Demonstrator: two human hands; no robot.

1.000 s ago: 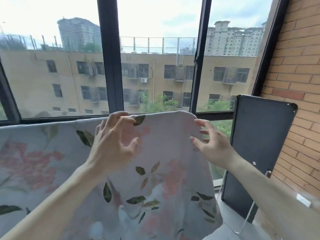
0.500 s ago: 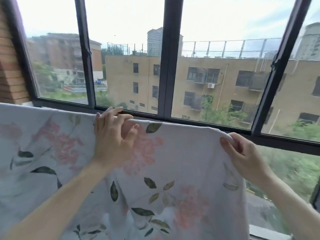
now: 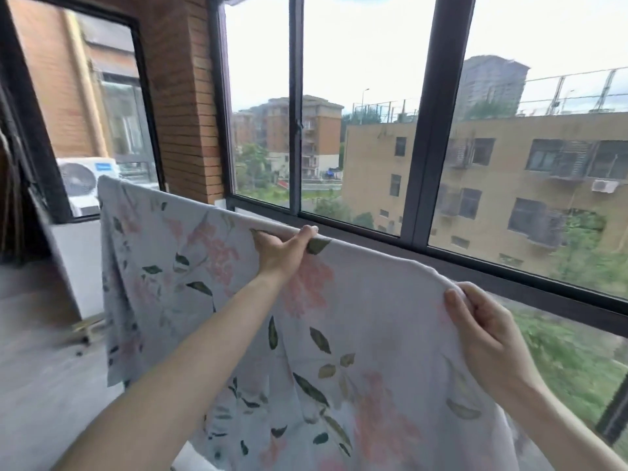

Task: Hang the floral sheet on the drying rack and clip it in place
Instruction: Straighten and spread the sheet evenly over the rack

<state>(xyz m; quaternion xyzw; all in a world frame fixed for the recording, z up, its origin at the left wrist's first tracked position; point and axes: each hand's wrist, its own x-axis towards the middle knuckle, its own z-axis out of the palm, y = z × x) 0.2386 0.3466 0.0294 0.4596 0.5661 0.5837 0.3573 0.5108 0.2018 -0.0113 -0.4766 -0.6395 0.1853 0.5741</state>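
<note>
Head view: balcony, big window (image 3: 441, 130) behind
Sheet (image 3: 339, 334): draped over a hidden bar, hanging down
Left hand (image 3: 283, 248): clamped on top edge
Right hand (image 3: 482, 331): pinching right end

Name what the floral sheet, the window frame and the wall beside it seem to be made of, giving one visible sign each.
Floral sheet: thin woven cloth, probably cotton, matte; it drapes and bunches softly under both hands. Window frame: dark metal, likely painted aluminium, with slim, straight, smooth bars. Wall: reddish-brown brick, shown by regular courses and mortar lines.
</note>
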